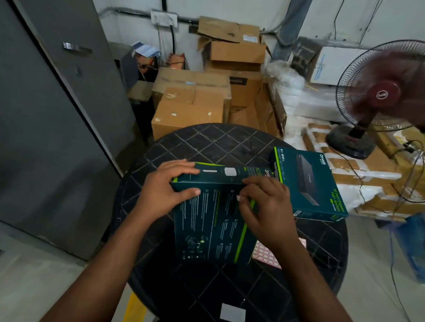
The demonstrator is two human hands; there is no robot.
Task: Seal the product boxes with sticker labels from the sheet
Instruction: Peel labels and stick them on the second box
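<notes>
A dark teal product box (214, 226) with green stripes stands tilted on the round black table (208, 140). My left hand (169, 188) grips its upper left edge, fingers over the top and thumb on the printed face. My right hand (266, 207) holds the upper right part of the same box, with fingers curled at the top edge; a small white patch shows at its fingertips. A second teal box (310, 182) lies flat to the right, partly off the table's edge. The pink sticker sheet (265, 252) lies under my right wrist, mostly hidden.
Stacked cardboard cartons (192, 104) stand behind the table. A running maroon table fan (384, 97) sits at the right on wrapped packages, with cables trailing down. A grey cabinet (47, 99) fills the left. A white label (233, 313) is stuck on the table's near edge.
</notes>
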